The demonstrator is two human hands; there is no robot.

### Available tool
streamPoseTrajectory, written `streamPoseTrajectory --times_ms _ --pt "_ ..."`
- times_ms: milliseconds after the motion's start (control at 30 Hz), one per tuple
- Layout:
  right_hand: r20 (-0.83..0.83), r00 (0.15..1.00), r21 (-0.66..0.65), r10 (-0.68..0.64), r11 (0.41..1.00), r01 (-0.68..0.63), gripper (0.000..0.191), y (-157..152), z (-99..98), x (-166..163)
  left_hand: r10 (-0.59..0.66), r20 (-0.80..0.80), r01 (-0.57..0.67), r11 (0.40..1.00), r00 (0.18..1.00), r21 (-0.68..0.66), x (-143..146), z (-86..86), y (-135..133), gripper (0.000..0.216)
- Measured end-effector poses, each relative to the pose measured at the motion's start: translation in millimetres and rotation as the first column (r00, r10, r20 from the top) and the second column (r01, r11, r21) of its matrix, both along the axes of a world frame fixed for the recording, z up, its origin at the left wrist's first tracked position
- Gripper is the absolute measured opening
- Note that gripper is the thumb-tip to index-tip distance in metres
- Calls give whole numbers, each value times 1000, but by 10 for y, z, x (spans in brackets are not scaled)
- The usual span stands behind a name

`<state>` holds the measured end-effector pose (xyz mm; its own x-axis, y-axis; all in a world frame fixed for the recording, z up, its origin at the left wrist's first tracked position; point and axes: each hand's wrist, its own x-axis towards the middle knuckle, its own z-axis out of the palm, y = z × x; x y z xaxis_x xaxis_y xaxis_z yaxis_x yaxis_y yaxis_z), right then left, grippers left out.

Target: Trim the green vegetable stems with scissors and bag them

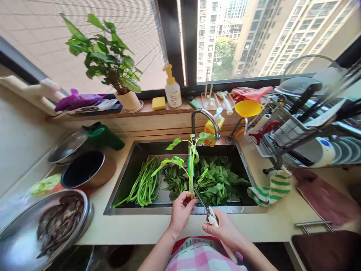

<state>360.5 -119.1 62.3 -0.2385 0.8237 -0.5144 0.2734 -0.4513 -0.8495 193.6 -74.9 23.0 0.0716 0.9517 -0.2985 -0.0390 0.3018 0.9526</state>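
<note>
Over the sink's front edge, my left hand (182,210) pinches the lower end of an upright leafy green stem (191,171). My right hand (225,227) is closed on white-handled scissors (211,217), whose metal blades point up and left, close to the stem's base. Whether the blades touch the stem I cannot tell. Behind the stem, a heap of leafy greens (218,177) lies in the right and middle of the dark sink (129,154). A bundle of bare green stalks (145,184) rests in the sink's left part.
A curved faucet (205,113) rises behind the sink. To the left stand a pot (84,173) and a metal bowl (22,237) with dark, shrimp-like pieces. A striped cloth (275,188) lies right of the sink, below a loaded dish rack (290,143). A potted plant (128,99) stands on the sill.
</note>
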Motion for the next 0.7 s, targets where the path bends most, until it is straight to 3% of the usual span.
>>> streamPoseTrajectory --times_ms 167,367,533,700 --pt "51 990 -3 -131 991 131 17 -126 -85 110 -84 44 86 995 995 -56 209 -58 9 28" --pt "99 979 -8 -180 983 181 16 -160 -165 158 -96 60 104 983 994 -154 298 -9 -6 32" --pt "45 979 -11 -201 979 202 18 -140 -256 132 -111 75 123 977 991 -176 310 -83 7 32" --pt "-56 961 -62 -272 961 269 33 -101 -226 158 -127 5 126 984 992 -129 240 -179 1 29"
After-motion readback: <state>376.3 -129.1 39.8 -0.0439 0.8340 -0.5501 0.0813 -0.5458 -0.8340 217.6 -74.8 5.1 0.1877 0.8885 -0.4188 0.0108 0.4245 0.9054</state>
